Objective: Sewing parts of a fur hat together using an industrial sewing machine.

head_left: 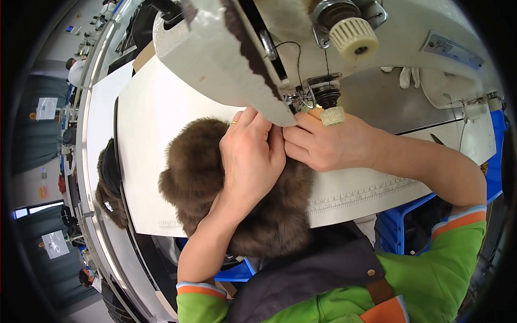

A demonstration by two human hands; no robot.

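A brown fur piece (196, 156) lies under my hands on the white table, its lower part hanging over the front edge. My left hand (250, 156) rests on it with bent fingers pressed toward the needle area. Close beside it, my right hand (323, 141) has its fingers curled together at the same spot, thumb side against the left fingers. Both seem to pinch the fur's edge, though the sewing machine's head (210, 59) hides the fingertips. The machine's thread tension knob (333, 116) stands just over my right fingers.
The machine's arm, with a large cream knob (354, 39), spans the top right. A ruler strip (366, 195) runs along the table front. Blue bins (393, 229) sit below. More brown fur with black cloth (110, 183) hangs at the left. White gloves (408, 78) lie behind.
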